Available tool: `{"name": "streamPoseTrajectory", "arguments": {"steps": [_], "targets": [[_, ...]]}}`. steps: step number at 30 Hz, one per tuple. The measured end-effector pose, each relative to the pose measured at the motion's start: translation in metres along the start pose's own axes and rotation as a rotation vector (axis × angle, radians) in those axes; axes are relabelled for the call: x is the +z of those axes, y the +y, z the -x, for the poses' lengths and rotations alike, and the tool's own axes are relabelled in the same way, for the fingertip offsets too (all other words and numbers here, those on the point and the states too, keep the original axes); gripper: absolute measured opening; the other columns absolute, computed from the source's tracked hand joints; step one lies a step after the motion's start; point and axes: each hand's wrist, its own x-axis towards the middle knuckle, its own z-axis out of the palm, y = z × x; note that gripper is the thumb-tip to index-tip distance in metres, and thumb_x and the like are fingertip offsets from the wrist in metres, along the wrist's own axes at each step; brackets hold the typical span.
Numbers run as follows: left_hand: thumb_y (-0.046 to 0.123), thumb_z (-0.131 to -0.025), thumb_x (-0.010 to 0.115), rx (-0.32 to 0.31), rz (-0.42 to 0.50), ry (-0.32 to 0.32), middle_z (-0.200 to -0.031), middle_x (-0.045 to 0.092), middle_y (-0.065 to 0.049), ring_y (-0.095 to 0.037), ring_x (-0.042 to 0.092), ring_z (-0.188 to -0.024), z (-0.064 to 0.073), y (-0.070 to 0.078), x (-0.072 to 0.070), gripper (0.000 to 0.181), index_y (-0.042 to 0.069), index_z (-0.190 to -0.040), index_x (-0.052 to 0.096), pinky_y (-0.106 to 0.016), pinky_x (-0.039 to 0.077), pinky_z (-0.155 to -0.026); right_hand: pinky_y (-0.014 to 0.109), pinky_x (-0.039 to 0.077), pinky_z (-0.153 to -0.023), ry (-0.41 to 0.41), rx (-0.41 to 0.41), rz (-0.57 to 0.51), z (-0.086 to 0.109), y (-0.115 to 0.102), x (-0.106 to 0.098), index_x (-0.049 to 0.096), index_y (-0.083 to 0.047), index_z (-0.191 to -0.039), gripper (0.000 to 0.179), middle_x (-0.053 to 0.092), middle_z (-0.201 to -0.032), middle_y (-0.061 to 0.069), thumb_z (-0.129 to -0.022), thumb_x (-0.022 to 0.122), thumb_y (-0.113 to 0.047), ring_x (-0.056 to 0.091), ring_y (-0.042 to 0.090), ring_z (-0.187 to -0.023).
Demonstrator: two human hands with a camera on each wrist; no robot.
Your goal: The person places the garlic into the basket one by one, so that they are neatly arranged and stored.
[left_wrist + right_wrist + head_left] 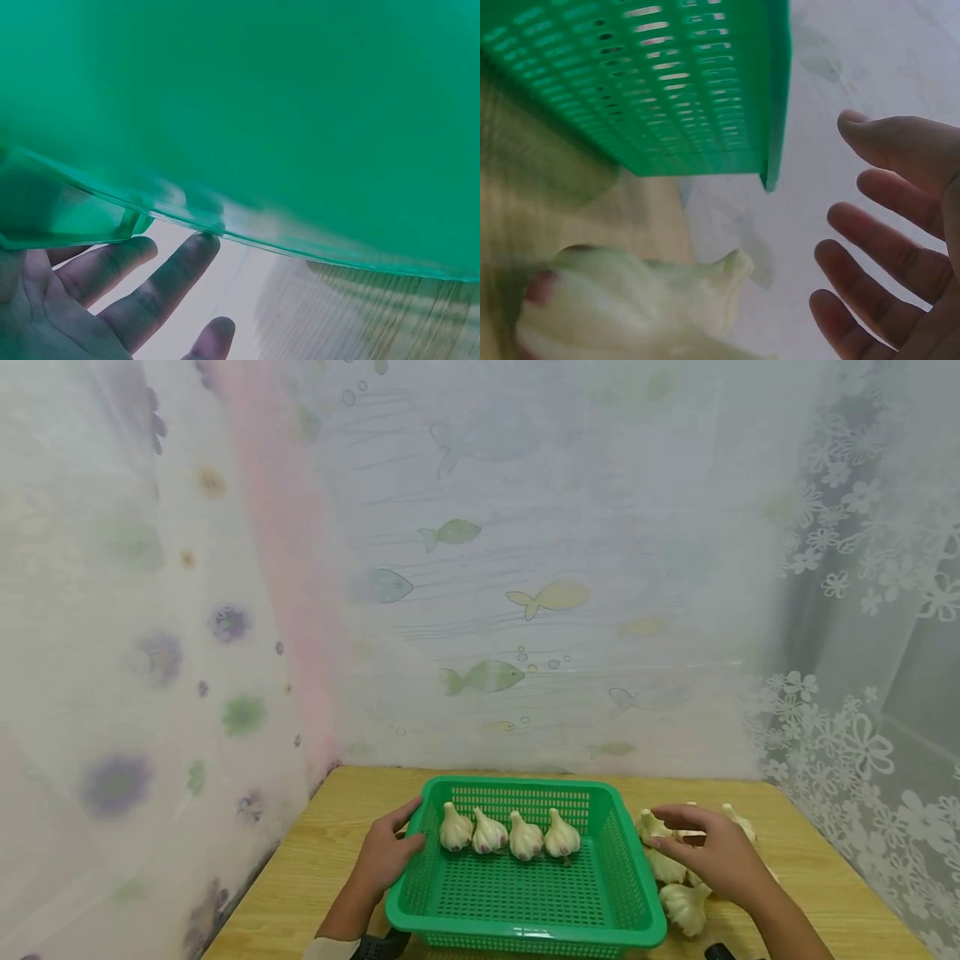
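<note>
The right hand [716,856] is relaxed and holds nothing, its fingers parted over the loose garlic bulbs [666,867]; one bulb lies on the near side of the hand, others lie partly hidden behind it, and the right wrist view shows the fingertips apart from the closest one. The left hand [386,852] is at the left side of the green basket [525,932], its fingers fairly straight and touching the rim rather than clenched. Between the hands, inside the basket, four garlic bulbs [527,838] stand in a row near the far wall (necks upward, purplish patches low on some). A dark wristband [382,946] sits at the left wrist; whether it bears writing cannot be told. Beneath everything is a wood-grain table [300,860], and beyond it hangs a pale curtain [480,610] printed with fish and bubbles.
</note>
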Motion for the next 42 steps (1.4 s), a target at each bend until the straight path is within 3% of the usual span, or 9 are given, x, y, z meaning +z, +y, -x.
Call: {"name": "streamPoseTrajectory", "arguments": {"steps": [4,8,15,23,31,38,42], "targets": [[0.006,-0.092,0.062,0.006,0.004,-0.005,-0.160,0.042,-0.024,-0.047,0.060,-0.128,-0.001,-0.001,0.000,0.068,0.010,-0.157,0.046,-0.037,0.054,-0.073,0.023,0.057,-0.079,0.044,0.051,0.013,0.012,0.010,0.002,0.071,-0.017,-0.132,0.044,0.071,-0.129,0.009,-0.093,0.076,-0.037,0.070,0.016,-0.108],[0.006,-0.091,0.063,0.003,0.007,-0.001,-0.160,0.042,-0.025,-0.047,0.060,-0.128,0.000,-0.002,0.001,0.069,0.010,-0.157,0.046,-0.037,0.054,-0.073,0.023,0.057,-0.078,0.057,0.124,0.001,0.021,0.018,0.002,0.071,-0.015,-0.130,0.046,0.073,-0.126,0.009,-0.092,0.077,-0.039,0.071,0.017,-0.107],[0.005,-0.090,0.063,-0.005,0.026,-0.005,-0.160,0.042,-0.025,-0.047,0.060,-0.128,0.002,-0.001,0.002,0.070,0.011,-0.157,0.047,-0.038,0.054,-0.072,0.028,0.058,-0.079,-0.014,0.251,-0.058,0.036,0.036,0.000,0.068,-0.012,-0.136,0.052,0.069,-0.134,0.013,-0.092,0.076,-0.040,0.069,0.008,-0.103],[0.004,-0.089,0.063,-0.009,0.042,0.002,-0.160,0.042,-0.025,-0.045,0.062,-0.125,0.001,-0.002,0.002,0.070,0.010,-0.157,0.047,-0.038,0.054,-0.071,0.033,0.056,-0.076,-0.067,0.362,-0.096,0.043,0.052,0.004,0.070,-0.009,-0.133,0.052,0.067,-0.135,0.015,-0.092,0.076,-0.040,0.066,0.011,-0.093],[0.005,-0.090,0.063,-0.009,0.042,0.012,-0.159,0.043,-0.024,-0.044,0.062,-0.126,0.000,-0.001,0.002,0.069,0.011,-0.157,0.047,-0.039,0.055,-0.071,0.034,0.054,-0.076,-0.132,0.369,-0.138,0.046,0.060,0.010,0.070,-0.008,-0.132,0.051,0.073,-0.123,0.008,-0.091,0.077,-0.039,0.064,0.013,-0.091],[0.004,-0.089,0.063,0.000,0.039,0.011,-0.159,0.044,-0.024,-0.044,0.063,-0.125,0.000,0.000,0.001,0.070,0.012,-0.157,0.048,-0.038,0.054,-0.070,0.035,0.057,-0.078,-0.283,0.262,-0.239,0.049,0.071,0.004,0.064,0.000,-0.137,0.052,0.068,-0.131,0.021,-0.096,0.073,-0.030,0.067,0.008,-0.097],[0.005,-0.089,0.063,-0.011,0.054,-0.001,-0.159,0.043,-0.025,-0.044,0.063,-0.125,0.000,0.000,0.001,0.069,0.011,-0.157,0.047,-0.038,0.055,-0.072,0.034,0.059,-0.075,-0.321,0.235,-0.274,0.050,0.075,0.004,0.063,0.003,-0.137,0.053,0.069,-0.127,0.020,-0.095,0.074,-0.027,0.069,0.009,-0.093]]}}
